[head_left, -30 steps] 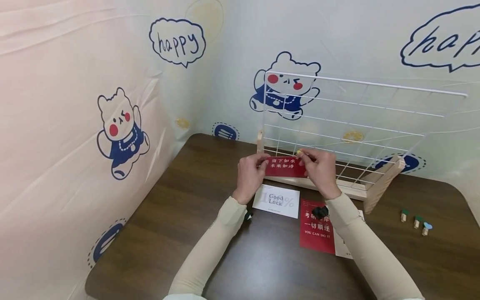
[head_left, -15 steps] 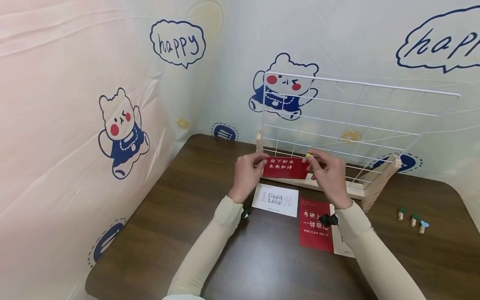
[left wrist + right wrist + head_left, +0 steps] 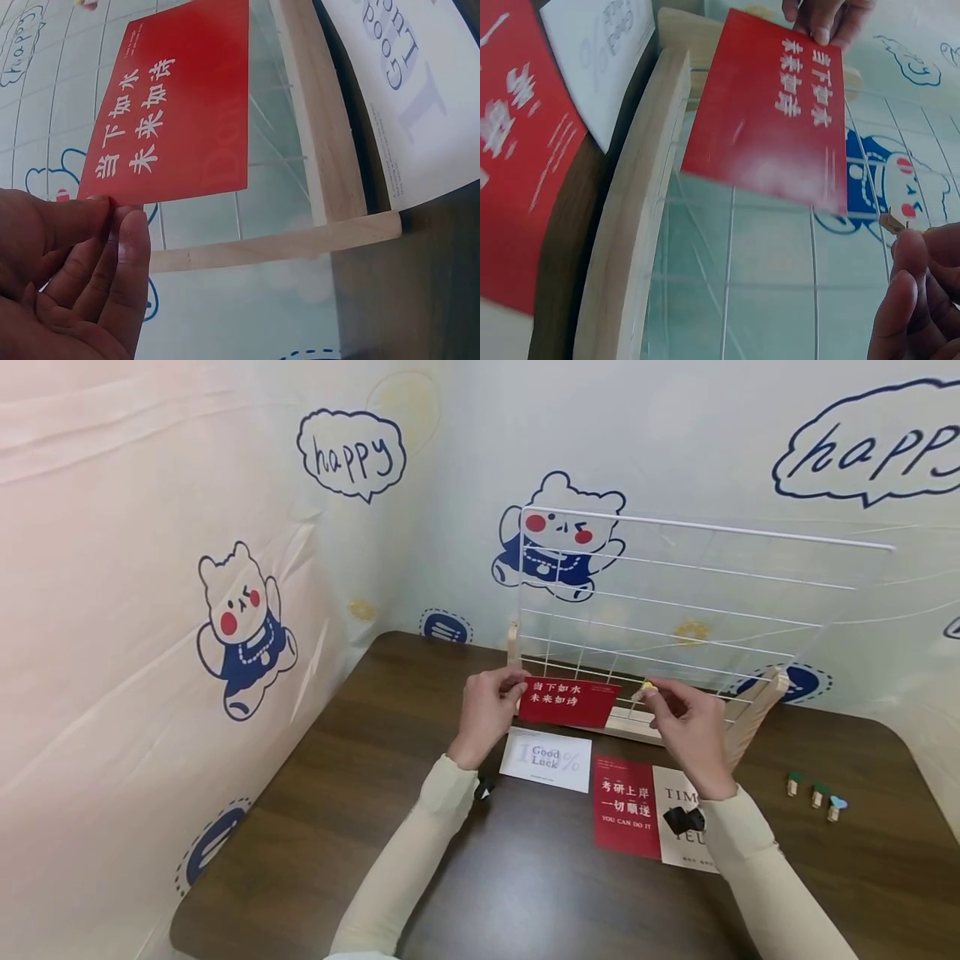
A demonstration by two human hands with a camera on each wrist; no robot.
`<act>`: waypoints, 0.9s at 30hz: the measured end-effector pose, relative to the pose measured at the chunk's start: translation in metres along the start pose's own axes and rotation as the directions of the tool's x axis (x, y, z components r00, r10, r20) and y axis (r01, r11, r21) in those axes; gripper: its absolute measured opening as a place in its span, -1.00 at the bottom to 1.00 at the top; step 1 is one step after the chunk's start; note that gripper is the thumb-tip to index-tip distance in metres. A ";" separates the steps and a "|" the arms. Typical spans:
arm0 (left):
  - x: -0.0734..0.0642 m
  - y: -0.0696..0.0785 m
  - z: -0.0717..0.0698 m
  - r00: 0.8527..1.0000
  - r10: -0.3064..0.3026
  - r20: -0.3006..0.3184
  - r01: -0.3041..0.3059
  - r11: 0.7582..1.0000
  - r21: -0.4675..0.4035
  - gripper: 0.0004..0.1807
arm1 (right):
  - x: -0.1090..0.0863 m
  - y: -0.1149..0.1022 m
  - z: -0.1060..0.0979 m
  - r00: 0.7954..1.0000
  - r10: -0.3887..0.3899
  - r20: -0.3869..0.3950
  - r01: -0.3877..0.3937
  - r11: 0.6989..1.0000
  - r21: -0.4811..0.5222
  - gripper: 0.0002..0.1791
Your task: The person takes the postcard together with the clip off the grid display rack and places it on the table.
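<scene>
My left hand (image 3: 483,714) pinches the upper left corner of a red card (image 3: 568,714) with white Chinese characters. The card hangs upright in front of the lower part of a white wire grid (image 3: 678,587), face toward me. To the right of the card, my right hand (image 3: 692,731) pinches a small wooden clothespin (image 3: 890,223) with a yellow ornament on it. A gap separates the clothespin from the card's right edge. In the left wrist view, thumb and fingers (image 3: 133,236) meet at the card's corner.
The grid stands in a wooden base (image 3: 753,714) at the table's back. Before it lie a white "Good Luck" card (image 3: 546,762), a red card (image 3: 626,814) and a cream card (image 3: 678,856) partly under my right wrist. Several clothespins (image 3: 817,795) lie at right.
My right hand has moved right with the clothespin, from the red card's upper right corner to a spot away from it. My left hand keeps its pinch and has shifted slightly left.
</scene>
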State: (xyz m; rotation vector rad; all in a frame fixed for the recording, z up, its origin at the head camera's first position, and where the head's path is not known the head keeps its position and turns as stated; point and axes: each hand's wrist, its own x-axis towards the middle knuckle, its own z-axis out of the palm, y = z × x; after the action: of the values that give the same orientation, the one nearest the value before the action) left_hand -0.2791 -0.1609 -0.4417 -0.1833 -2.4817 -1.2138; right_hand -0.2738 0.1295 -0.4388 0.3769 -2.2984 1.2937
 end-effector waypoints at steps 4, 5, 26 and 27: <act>-0.003 -0.001 -0.001 1.000 -0.010 0.001 0.010 1.000 0.009 -0.77 | -0.006 0.008 -0.012 1.000 -0.001 -0.015 0.001 1.000 -0.023 -0.78; -0.003 -0.001 -0.001 1.000 -0.011 0.004 0.011 1.000 0.009 -0.76 | -0.008 0.010 -0.015 1.000 -0.005 -0.024 0.004 1.000 -0.027 -0.78; -0.016 -0.003 -0.005 0.999 -0.051 0.016 0.051 0.999 0.009 -0.73 | -0.047 0.056 -0.090 0.960 0.232 -0.156 -0.257 0.951 -0.172 -0.73; -0.015 -0.002 -0.005 0.999 -0.047 0.016 0.046 0.999 0.008 -0.73 | -0.050 0.057 -0.093 0.957 0.243 -0.159 -0.270 0.946 -0.178 -0.73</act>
State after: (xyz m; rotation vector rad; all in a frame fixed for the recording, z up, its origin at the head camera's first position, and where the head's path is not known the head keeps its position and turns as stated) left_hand -0.2646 -0.1654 -0.4466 -0.1343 -2.5172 -1.2254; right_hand -0.2327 0.2393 -0.4651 -0.0801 -2.3898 1.1514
